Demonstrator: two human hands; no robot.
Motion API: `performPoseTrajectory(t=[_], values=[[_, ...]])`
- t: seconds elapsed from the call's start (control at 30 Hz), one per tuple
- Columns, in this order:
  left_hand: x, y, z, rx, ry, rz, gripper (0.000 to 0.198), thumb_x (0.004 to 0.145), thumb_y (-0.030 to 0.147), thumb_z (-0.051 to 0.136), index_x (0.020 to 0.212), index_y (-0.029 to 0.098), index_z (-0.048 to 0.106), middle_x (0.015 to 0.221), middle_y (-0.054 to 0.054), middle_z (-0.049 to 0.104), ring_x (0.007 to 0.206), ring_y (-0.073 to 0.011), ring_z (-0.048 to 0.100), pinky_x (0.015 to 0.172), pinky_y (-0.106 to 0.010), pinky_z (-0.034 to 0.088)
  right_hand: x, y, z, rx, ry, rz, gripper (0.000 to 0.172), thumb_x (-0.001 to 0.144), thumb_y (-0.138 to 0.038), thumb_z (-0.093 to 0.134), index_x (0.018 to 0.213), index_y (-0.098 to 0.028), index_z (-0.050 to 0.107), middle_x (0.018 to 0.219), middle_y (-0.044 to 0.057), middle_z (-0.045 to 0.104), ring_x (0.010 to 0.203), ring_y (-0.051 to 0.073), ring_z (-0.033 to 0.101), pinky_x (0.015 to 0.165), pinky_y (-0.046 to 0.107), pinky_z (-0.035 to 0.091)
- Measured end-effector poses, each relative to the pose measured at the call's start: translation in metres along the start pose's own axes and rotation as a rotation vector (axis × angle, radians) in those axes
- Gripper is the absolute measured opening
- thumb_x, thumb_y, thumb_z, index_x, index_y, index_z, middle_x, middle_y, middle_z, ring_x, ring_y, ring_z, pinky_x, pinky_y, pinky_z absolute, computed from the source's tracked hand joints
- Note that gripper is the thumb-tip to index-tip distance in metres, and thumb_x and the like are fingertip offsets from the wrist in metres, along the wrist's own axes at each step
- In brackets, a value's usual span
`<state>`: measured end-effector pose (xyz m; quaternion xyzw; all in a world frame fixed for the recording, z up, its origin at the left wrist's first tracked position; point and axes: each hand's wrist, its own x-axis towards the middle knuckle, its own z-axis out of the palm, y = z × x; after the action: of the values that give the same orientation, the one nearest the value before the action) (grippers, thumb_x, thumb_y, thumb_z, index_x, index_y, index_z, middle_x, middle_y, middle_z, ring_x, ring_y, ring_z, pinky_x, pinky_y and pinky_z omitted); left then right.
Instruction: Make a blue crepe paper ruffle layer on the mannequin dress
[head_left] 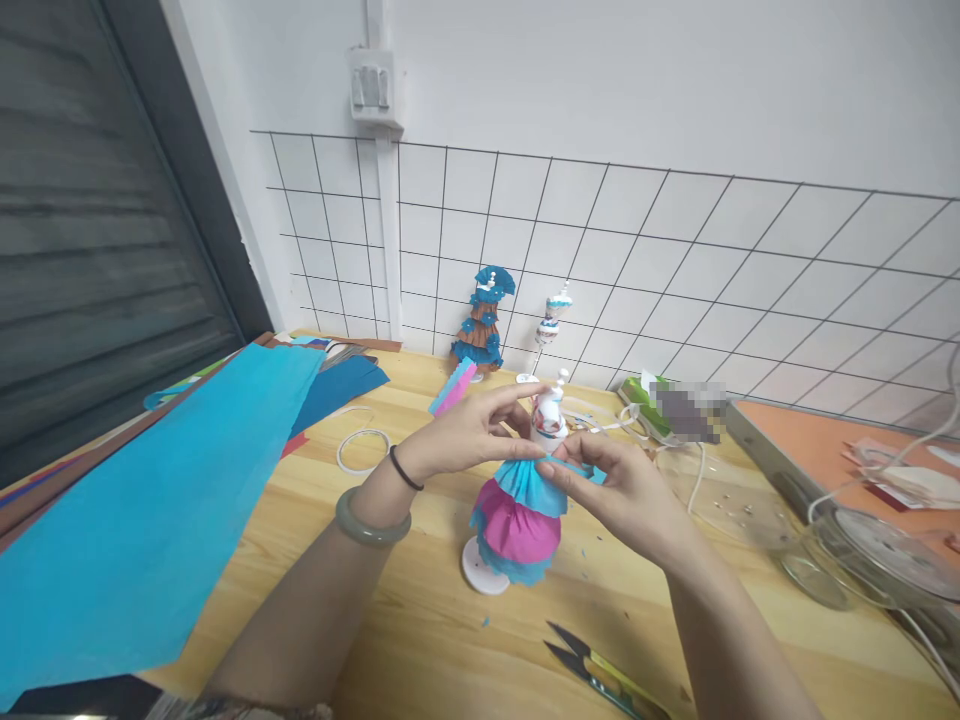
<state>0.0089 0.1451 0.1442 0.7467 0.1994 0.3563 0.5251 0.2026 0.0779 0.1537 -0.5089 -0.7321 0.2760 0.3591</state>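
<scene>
The doll, a small white form on a round base, stands on the table near the middle of the view, just in front of the person. It wears a pink skirt with a blue frill above it at the waist. The left hand grips the doll's upper body, thumb and fingers closed around it from the left. The right hand pinches the blue frill at the waist from the right. A green bangle and a black band sit on the left wrist.

Scissors lie on the table nearer the person, apart from the base. A large blue sheet covers the table's left side, over more coloured paper. A white ring lies past the left wrist, and a pink-and-blue strip stack behind the left hand. Against the wire grid at the back stand a finished doll in brown and blue and a bare form. A glass dish sits at the right, beside an orange mat.
</scene>
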Motion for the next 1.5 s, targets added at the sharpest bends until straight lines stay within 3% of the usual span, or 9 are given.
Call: performPoseTrajectory(t=[0.5,0.83,1.0,1.13,1.33,1.5], values=[[-0.002,0.005,0.003,0.048,-0.037,0.010,0.077,0.073,0.030,0.075,0.141,0.030,0.039,0.108,-0.007,0.059,0.100,-0.0203,0.055,0.083,-0.037,0.050,0.000,-0.002,-0.002,-0.066,-0.001,-0.006,0.030,0.083,-0.046,0.058,0.071,-0.019,0.057,0.066,0.000,0.061,0.062,0.014,0.055,0.055,0.025,0.044],[0.000,0.001,0.001,-0.079,-0.061,-0.013,0.079,0.072,0.021,0.075,0.141,0.028,0.038,0.106,-0.007,0.059,0.098,-0.0171,0.057,0.084,-0.033,0.048,-0.001,-0.002,-0.004,-0.059,0.017,0.072,0.033,0.079,-0.048,0.062,0.063,-0.020,0.056,0.063,0.000,0.062,0.059,0.014,0.055,0.054,0.026,0.044],[0.001,0.003,0.001,-0.141,-0.026,-0.097,0.083,0.068,0.017,0.077,0.141,0.025,0.037,0.107,-0.009,0.062,0.096,-0.0183,0.060,0.080,-0.033,0.048,-0.002,-0.005,-0.006,-0.078,-0.022,0.020,0.028,0.082,-0.045,0.060,0.071,-0.020,0.063,0.071,0.002,0.067,0.066,0.017,0.060,0.060,0.028,0.048],[0.001,-0.001,-0.001,-0.136,-0.003,-0.094,0.078,0.067,0.018,0.078,0.137,0.025,0.044,0.108,-0.009,0.063,0.099,-0.0198,0.060,0.083,-0.035,0.047,-0.005,-0.010,-0.009,-0.073,-0.060,-0.030,0.028,0.085,-0.044,0.056,0.072,-0.020,0.066,0.073,0.002,0.068,0.068,0.017,0.061,0.061,0.029,0.050],[0.001,-0.007,-0.004,-0.138,-0.019,-0.093,0.080,0.068,0.021,0.078,0.139,0.024,0.041,0.109,-0.010,0.062,0.105,-0.0217,0.058,0.086,-0.037,0.045,-0.009,-0.013,-0.011,-0.061,-0.069,-0.075,0.026,0.088,-0.041,0.054,0.089,-0.022,0.071,0.088,0.005,0.072,0.080,0.019,0.063,0.071,0.031,0.051],[0.001,-0.004,-0.003,-0.131,-0.023,-0.097,0.080,0.068,0.020,0.078,0.139,0.025,0.041,0.110,-0.010,0.062,0.105,-0.0221,0.057,0.087,-0.038,0.045,-0.008,-0.010,-0.010,-0.060,-0.044,-0.101,0.023,0.088,-0.039,0.056,0.088,-0.022,0.071,0.090,0.004,0.072,0.083,0.018,0.063,0.075,0.030,0.049]])
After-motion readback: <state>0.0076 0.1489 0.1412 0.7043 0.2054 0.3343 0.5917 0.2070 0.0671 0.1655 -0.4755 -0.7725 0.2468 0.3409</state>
